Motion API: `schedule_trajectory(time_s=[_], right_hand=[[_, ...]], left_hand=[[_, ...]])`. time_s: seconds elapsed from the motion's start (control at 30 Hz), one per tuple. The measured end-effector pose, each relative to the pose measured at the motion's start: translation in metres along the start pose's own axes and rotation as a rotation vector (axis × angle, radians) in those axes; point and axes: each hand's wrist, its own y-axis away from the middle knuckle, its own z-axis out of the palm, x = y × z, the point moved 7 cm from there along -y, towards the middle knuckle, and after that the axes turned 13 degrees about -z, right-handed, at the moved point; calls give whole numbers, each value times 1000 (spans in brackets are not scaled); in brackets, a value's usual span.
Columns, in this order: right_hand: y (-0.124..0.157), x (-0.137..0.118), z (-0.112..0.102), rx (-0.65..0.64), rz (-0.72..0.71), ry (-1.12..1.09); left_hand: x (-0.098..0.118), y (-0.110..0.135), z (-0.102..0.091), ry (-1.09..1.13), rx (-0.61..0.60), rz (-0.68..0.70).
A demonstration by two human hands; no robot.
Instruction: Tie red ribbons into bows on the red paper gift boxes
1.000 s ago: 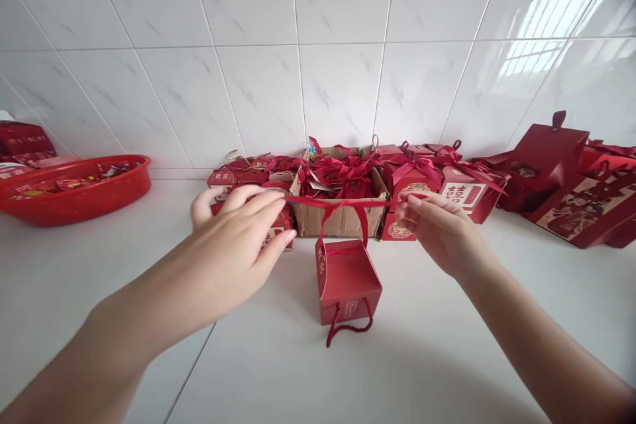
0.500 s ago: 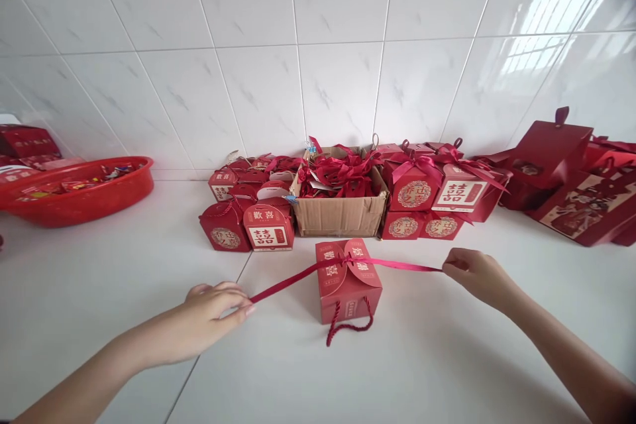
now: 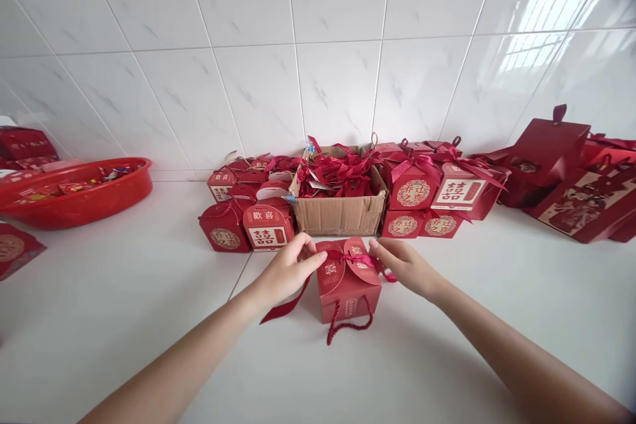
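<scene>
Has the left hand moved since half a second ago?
Yes. Judged against the cardboard carton, the left hand has come rightward and higher in the view, nearer the carton's lower left corner, now by the red gift box.

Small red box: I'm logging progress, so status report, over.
Left hand and right hand at ribbon, grips unclear. Red box upright, top flaps folded over. Cardboard carton just behind, not blocking.

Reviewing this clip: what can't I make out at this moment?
All in the head view:
Contents of the small box: hidden by its folded flaps.
Most fingers of the right hand: behind that hand's own thumb and back.
Carton's bottom: covered by heaped ribbons.
Red tub's far left end: cut off by the left edge.
Small box's front lettering: too small.
</scene>
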Motion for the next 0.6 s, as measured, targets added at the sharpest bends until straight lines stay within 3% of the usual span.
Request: schedule_trajectory(time_s=[0.23, 0.6], right_hand=[[15, 14, 21, -28, 9, -397], [18, 16, 24, -17, 28, -450]], left_hand=[[-8, 1, 21, 319, -188, -39], [-23, 5, 32, 449, -257, -150]])
